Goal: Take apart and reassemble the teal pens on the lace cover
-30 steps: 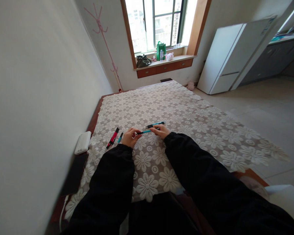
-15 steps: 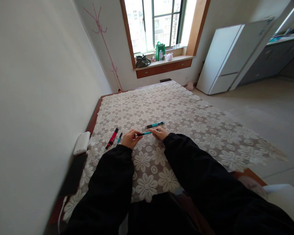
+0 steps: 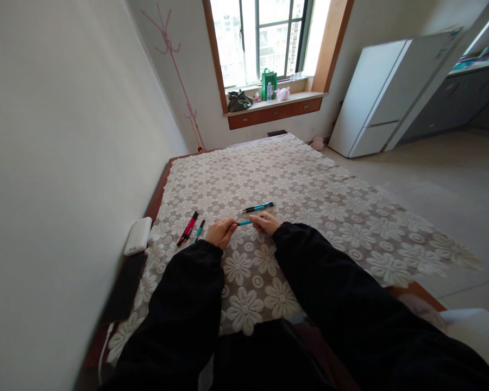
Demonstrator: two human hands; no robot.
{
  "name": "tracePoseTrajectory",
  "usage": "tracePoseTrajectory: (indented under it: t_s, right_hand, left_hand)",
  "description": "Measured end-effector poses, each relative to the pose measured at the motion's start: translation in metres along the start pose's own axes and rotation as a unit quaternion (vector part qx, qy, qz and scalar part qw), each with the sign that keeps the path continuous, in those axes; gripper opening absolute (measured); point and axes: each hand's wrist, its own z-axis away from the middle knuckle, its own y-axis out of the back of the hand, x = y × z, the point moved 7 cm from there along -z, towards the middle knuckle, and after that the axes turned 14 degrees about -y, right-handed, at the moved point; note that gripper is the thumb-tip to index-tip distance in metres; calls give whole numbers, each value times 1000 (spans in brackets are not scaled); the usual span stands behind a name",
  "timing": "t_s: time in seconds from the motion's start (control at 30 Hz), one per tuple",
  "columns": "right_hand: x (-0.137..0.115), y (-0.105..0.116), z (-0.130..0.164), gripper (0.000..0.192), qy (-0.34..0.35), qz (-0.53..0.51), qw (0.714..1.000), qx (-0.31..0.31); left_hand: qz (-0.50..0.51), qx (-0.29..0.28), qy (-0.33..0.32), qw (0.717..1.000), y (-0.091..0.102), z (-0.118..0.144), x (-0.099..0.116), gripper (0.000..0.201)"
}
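A slim pen with a turquoise barrel (image 3: 244,222) is stretched between my two hands, low over the tablecloth. My left hand (image 3: 221,232) has its fingers closed around the dark left end. The right part is pinched in my right hand (image 3: 265,222), and the fingers hide most of that end. Just beyond my hands lies a turquoise and black pen (image 3: 259,207). Left of my left hand are red and black pens (image 3: 187,228), lying close together, and a shorter turquoise and black pen piece (image 3: 199,230).
A floral lace tablecloth (image 3: 244,309) covers the table. At its left edge, by the wall, are a white power bank (image 3: 138,237), a dark flat device (image 3: 124,290) and a white cable (image 3: 104,347). A window sill, pink coat rack (image 3: 179,76) and white fridge (image 3: 375,98) stand beyond.
My left fingers have closed further around the pen's dark left end, which showed more before. The right hand keeps its pinch. The whole view has shifted slightly.
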Motion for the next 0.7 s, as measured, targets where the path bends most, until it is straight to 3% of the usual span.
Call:
tracePoseTrajectory:
  t_s: [0.23,0.7]
  right_hand:
    - [-9,-17,7,64,-2,-55,997,-50]
    - [-4,-8,8,61,38,35,999,8]
  left_hand:
    - [5,32,-38,999,10,1,9,44]
    - [43,25,-32,998,7,1,9,48]
